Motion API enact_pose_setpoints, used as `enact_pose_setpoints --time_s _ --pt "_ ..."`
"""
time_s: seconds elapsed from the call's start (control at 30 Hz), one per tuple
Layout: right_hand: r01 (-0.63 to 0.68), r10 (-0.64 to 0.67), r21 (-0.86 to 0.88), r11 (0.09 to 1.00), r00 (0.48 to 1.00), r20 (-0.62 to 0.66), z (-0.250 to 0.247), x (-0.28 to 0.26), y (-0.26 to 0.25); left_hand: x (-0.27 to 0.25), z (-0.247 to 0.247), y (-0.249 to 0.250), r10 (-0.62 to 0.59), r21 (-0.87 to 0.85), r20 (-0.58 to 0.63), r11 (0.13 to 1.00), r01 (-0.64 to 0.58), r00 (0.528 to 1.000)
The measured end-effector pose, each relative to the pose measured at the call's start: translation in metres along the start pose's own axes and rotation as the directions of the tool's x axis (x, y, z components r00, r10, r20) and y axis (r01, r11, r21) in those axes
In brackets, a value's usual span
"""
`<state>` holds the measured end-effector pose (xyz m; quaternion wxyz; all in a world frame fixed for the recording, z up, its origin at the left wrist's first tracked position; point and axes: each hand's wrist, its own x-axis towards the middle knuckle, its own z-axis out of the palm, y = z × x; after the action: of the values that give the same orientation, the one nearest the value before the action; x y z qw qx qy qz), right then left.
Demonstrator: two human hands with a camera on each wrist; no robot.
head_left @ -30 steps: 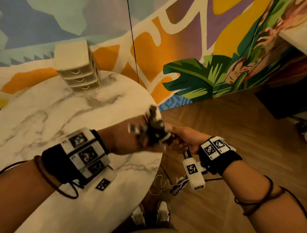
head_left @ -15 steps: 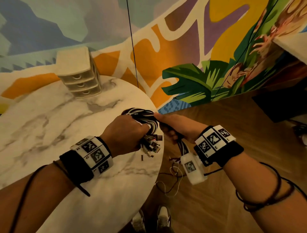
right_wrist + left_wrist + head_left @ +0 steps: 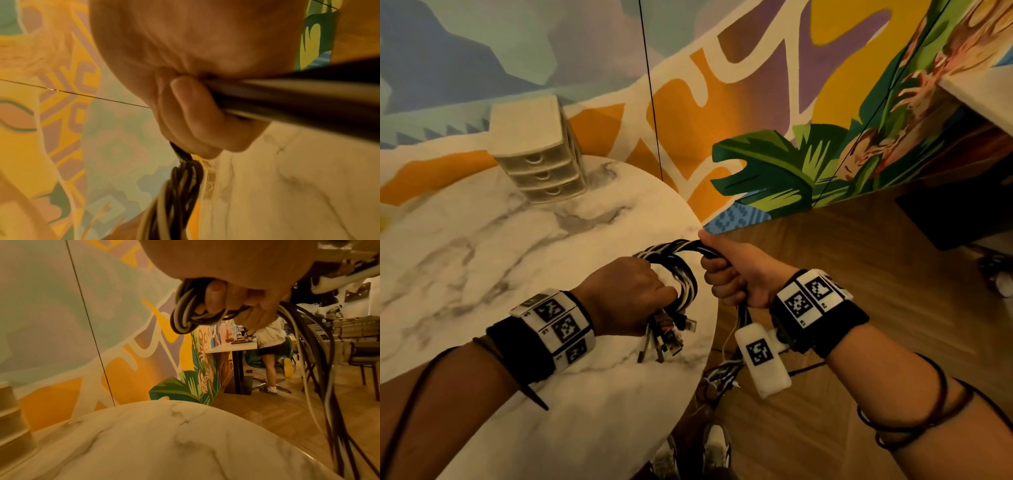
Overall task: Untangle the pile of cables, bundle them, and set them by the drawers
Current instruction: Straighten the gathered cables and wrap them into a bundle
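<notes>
A bundle of black and white cables [image 3: 681, 270] loops between my two hands over the right edge of the round marble table [image 3: 493, 240]. My left hand [image 3: 633, 294] grips the coiled part, with the plug ends [image 3: 667, 337] sticking out below the fist. My right hand [image 3: 726, 270] is curled round the same strands, and the loose tails [image 3: 722, 375] hang off the table toward the floor. The left wrist view shows the fingers [image 3: 216, 296] wrapped around the cables [image 3: 183, 316]. In the right wrist view the cables [image 3: 180, 186] run out under the fist. The small beige drawers [image 3: 539, 154] stand at the table's far edge.
A painted mural wall [image 3: 756, 102] runs behind the table. Wooden floor [image 3: 893, 274] lies to the right, with my shoes [image 3: 715, 445] below the table edge. In the left wrist view another person [image 3: 269, 345] sits at a distant table, with chairs [image 3: 362, 353] at the right.
One second ago the bundle was blurred between my hands. Since then the left hand has settled over the table edge and the right hand has pulled a cable loop up and around the coil.
</notes>
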<state>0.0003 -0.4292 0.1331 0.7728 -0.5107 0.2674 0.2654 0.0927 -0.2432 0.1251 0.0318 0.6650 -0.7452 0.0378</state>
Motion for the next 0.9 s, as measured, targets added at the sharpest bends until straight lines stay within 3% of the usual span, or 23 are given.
enact_pose_setpoints --time_s 0.1,0.23,0.37,0.53,0.67,0.77,0.9 --pt "-0.020 0.020 -0.002 1.000 1.000 0.007 0.006 0.001 0.000 -0.002 0.004 0.000 -0.063 0.016 0.052 0.998 0.062 0.997" --pt "0.033 -0.033 0.008 0.999 0.999 -0.013 0.012 0.000 -0.007 0.006 0.003 0.001 -0.215 -0.025 -0.047 0.976 0.214 0.975" --pt "0.094 -0.099 -0.111 0.989 0.994 -0.035 0.015 -0.008 -0.011 0.008 -0.002 0.001 -0.312 -0.035 -0.084 0.950 0.310 0.946" --pt "0.153 -0.157 -0.113 0.982 0.987 -0.031 0.018 -0.014 -0.005 0.010 -0.003 0.003 -0.452 -0.067 -0.161 0.892 0.447 0.877" --pt "0.194 -0.197 -0.034 0.980 0.971 -0.138 0.023 -0.014 -0.001 0.017 -0.001 0.011 -0.583 -0.166 -0.264 0.813 0.559 0.769" --pt "0.184 -0.194 -0.068 0.981 0.958 -0.209 0.023 -0.010 -0.001 0.024 0.003 0.017 -0.674 -0.326 -0.218 0.732 0.599 0.706" --pt "0.129 -0.161 -0.165 0.978 0.967 -0.199 0.019 -0.008 -0.007 0.018 0.014 0.016 -0.703 -0.528 -0.085 0.633 0.567 0.706"
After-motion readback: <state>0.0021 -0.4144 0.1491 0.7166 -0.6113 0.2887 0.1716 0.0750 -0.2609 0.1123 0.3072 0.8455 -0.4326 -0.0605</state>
